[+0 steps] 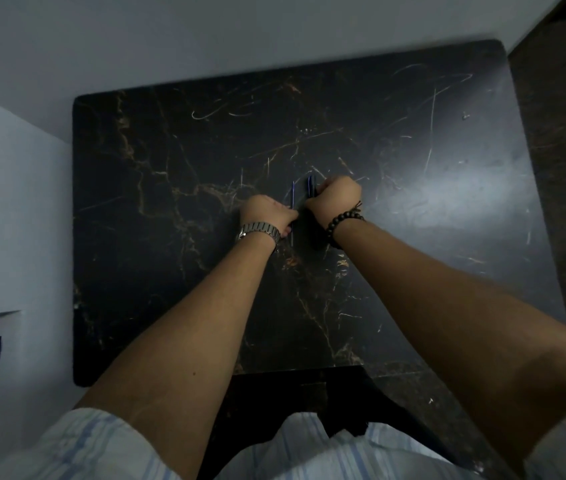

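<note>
The tabletop (170, 271) is a wide dark slab with rounded corners; its far edge is set against a pale wall (205, 29), its left edge is just beside a white cabinet (7, 202), and its right edge is bordered by a dark floor (558, 168). Much bare surface is left on every side of the hands, most of all to the left and at the far end; the near edge is crossed by both forearms.

The left hand (267, 213) and the right hand (335, 199) are held close together near the middle of the tabletop, almost touching. A thin blue stick (293, 195) is pinched by the curled fingers of the left hand; it is laid straight, pointing away from the person, low over the surface. The dark blue sticks (311, 185) are enclosed by the fingers of the right hand, which are closed into a fist around them; only their far ends are seen above the knuckles, just beside the thin one. What these sticks are exactly cannot be told.

The surface is polished stone-like material, black with golden-brown veins; many pale fine scratches are seen on it, and a soft glare is reflected at the right. A metal link watch (259, 232) is worn on the left wrist; a bracelet (343, 221) of round dark beads is worn on the right.
</note>
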`<state>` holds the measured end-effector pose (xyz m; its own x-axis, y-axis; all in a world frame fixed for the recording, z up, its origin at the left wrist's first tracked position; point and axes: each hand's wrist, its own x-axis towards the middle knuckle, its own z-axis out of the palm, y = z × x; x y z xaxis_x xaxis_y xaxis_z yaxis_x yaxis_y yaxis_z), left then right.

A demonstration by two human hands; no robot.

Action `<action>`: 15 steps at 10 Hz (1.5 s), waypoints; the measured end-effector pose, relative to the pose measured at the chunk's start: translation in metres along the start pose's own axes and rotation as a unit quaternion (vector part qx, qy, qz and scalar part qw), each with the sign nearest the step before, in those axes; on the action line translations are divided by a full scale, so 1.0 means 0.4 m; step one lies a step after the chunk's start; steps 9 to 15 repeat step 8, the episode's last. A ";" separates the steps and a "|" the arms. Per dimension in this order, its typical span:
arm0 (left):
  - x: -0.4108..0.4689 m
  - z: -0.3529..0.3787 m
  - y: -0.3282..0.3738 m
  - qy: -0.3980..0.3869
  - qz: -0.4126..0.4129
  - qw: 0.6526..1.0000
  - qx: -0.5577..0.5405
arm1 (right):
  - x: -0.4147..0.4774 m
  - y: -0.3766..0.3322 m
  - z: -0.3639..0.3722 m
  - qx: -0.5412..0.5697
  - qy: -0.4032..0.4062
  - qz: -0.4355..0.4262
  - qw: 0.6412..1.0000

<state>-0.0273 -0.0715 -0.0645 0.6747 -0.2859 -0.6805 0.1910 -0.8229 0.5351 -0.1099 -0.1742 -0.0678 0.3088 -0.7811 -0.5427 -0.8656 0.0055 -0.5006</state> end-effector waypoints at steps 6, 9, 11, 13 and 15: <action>-0.023 -0.003 -0.043 0.040 0.062 0.997 -0.004 | -0.029 0.037 0.015 0.061 0.049 -0.053 0.996; -0.075 -0.054 -0.041 0.134 0.228 0.935 0.238 | -0.090 0.029 -0.017 -0.038 0.102 -0.108 0.988; -0.075 -0.054 -0.041 0.134 0.228 0.935 0.238 | -0.090 0.029 -0.017 -0.038 0.102 -0.108 0.988; -0.075 -0.054 -0.041 0.134 0.228 0.935 0.238 | -0.090 0.029 -0.017 -0.038 0.102 -0.108 0.988; -0.075 -0.054 -0.041 0.134 0.228 0.935 0.238 | -0.090 0.029 -0.017 -0.038 0.102 -0.108 0.988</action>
